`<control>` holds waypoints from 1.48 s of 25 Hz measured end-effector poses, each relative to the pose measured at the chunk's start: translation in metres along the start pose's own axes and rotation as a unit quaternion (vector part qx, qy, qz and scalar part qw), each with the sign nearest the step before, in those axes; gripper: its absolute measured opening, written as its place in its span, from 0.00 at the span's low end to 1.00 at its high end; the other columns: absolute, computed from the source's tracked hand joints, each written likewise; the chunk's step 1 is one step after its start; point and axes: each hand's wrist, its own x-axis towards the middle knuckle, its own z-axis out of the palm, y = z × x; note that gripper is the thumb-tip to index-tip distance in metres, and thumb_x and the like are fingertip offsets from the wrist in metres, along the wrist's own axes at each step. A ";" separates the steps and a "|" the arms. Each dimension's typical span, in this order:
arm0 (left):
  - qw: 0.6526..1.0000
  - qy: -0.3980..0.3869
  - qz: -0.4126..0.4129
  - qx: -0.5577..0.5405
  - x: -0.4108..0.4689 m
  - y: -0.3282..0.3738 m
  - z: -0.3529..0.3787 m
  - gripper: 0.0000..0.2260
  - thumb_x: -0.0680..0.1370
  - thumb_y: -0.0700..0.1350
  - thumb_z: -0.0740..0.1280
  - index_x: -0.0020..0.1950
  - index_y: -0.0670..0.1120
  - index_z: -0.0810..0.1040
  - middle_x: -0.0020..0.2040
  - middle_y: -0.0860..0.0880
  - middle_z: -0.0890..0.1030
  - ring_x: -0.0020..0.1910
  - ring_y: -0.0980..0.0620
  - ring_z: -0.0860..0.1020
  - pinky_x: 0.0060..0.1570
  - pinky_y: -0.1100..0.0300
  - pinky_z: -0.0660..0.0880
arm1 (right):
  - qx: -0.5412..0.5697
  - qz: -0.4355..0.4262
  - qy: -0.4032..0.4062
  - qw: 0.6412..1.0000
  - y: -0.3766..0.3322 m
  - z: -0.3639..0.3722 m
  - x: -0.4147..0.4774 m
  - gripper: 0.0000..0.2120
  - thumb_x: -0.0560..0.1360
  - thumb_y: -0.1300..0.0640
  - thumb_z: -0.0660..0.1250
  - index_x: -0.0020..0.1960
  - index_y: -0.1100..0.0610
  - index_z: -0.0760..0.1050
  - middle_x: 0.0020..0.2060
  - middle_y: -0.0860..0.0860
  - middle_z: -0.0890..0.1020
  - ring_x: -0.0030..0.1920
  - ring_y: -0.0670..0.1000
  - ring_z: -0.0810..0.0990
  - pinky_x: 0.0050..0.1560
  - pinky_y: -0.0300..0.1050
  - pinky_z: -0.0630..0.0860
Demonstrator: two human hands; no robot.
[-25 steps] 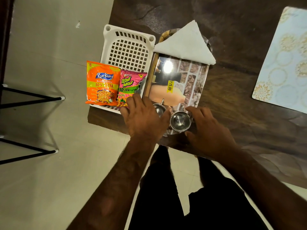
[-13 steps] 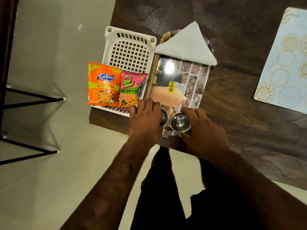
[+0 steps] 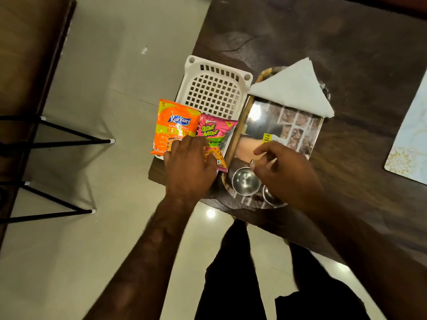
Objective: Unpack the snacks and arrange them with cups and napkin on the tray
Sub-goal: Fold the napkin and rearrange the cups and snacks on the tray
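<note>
A mirror-like tray with a wooden rim (image 3: pixel 238 125) lies on the dark table. A folded white napkin (image 3: pixel 293 88) covers its far end. Two small steel cups stand at its near end: one (image 3: pixel 245 181) in plain sight, the other (image 3: pixel 270 196) half hidden under my right hand. My right hand (image 3: pixel 284 172) hovers over the tray with loosely curled fingers and nothing in it. An orange Kurkure packet (image 3: pixel 175 125) and a pink Tedhe Medhe packet (image 3: pixel 215 132) lie on the near end of a white basket (image 3: pixel 215 88). My left hand (image 3: pixel 189 167) rests flat across their near ends.
The basket sits at the table's left edge, overhanging the floor slightly. A pale patterned placemat (image 3: pixel 411 139) lies at the right. Black stool legs (image 3: pixel 57 137) stand on the floor to the left. My legs are below the table's near edge.
My left hand left the left cup and slid left onto the snack packets. My right hand came off the right cup and rose over the tray. Both cups stay on the tray.
</note>
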 end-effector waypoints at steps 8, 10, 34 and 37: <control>0.995 -0.049 -0.029 -0.082 0.019 -0.020 0.011 0.09 0.77 0.47 0.66 0.55 0.48 0.80 0.57 0.47 0.82 0.58 0.43 0.77 0.57 0.49 0.73 | 0.086 0.077 -0.017 0.993 -0.060 0.061 0.102 0.28 0.68 0.43 0.76 0.66 0.49 0.80 0.58 0.48 0.86 0.57 0.52 0.85 0.61 0.51 0.81; 0.993 -0.028 -0.032 -0.107 0.021 -0.022 0.011 0.08 0.77 0.47 0.66 0.55 0.48 0.81 0.55 0.47 0.83 0.56 0.43 0.78 0.56 0.50 0.74 | 0.168 0.106 -0.006 0.980 -0.057 0.063 0.105 0.20 0.69 0.51 0.79 0.60 0.52 0.84 0.54 0.51 0.88 0.53 0.52 0.86 0.60 0.54 0.82; 0.967 -0.164 -0.013 -0.196 0.073 0.053 0.039 0.24 0.70 0.57 0.76 0.60 0.46 0.78 0.56 0.46 0.83 0.53 0.45 0.82 0.56 0.47 0.79 | 0.392 0.157 0.088 0.902 0.011 -0.016 0.106 0.29 0.69 0.72 0.78 0.63 0.56 0.69 0.52 0.58 0.82 0.47 0.56 0.86 0.35 0.47 0.85; 0.980 -0.140 -0.012 -0.138 0.073 0.053 0.043 0.25 0.69 0.60 0.75 0.59 0.47 0.76 0.55 0.47 0.83 0.54 0.45 0.81 0.56 0.46 0.78 | 0.342 0.155 0.112 0.920 0.012 -0.011 0.107 0.31 0.69 0.68 0.79 0.62 0.54 0.67 0.53 0.59 0.82 0.50 0.57 0.86 0.44 0.56 0.87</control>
